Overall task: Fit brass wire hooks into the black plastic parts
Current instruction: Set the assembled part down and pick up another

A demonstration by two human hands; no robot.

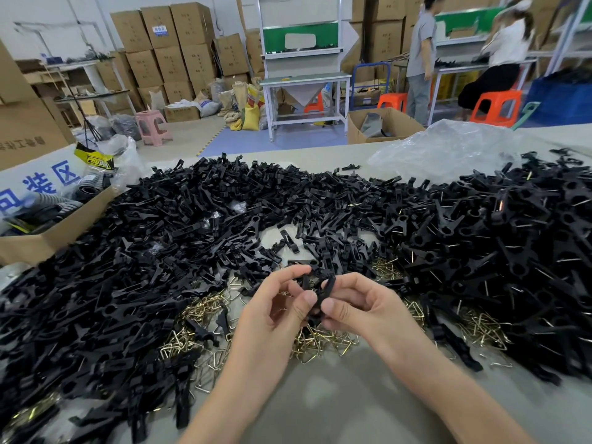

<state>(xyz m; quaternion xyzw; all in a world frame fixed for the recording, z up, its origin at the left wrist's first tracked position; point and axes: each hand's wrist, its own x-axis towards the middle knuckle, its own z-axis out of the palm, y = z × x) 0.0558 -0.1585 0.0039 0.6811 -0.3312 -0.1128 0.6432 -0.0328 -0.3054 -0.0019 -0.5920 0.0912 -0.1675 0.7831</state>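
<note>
A big grey table (320,398) fills the lower half of the frame. It is wide, so everything for the job can lie in reach. Across the middle of the frame is a huge heap of black plastic parts (166,225). It curves round the person, I think so a hand can grab one from any side. At the right of the frame, the right heap (519,238) shows thin bits of wire sticking out. These are likely the finished ones, kept on their own side.

A cardboard box (54,241) sits at the left edge. A clear plastic bag (448,149) lies at the upper right, behind the heaps.

Low in the middle is a smaller pile of brass wire hooks (320,341). They are the closest, likely because they are small and fiddly to pick up.

Just above that pile the left hand (272,306) and the right hand (365,306) meet. Both have their fingers curled in. Both pinch one black part (325,291) between thumb and fingertips. It is held up close, I think so the eyes can find the little slot. I cannot tell if a hook is in it yet.
</note>
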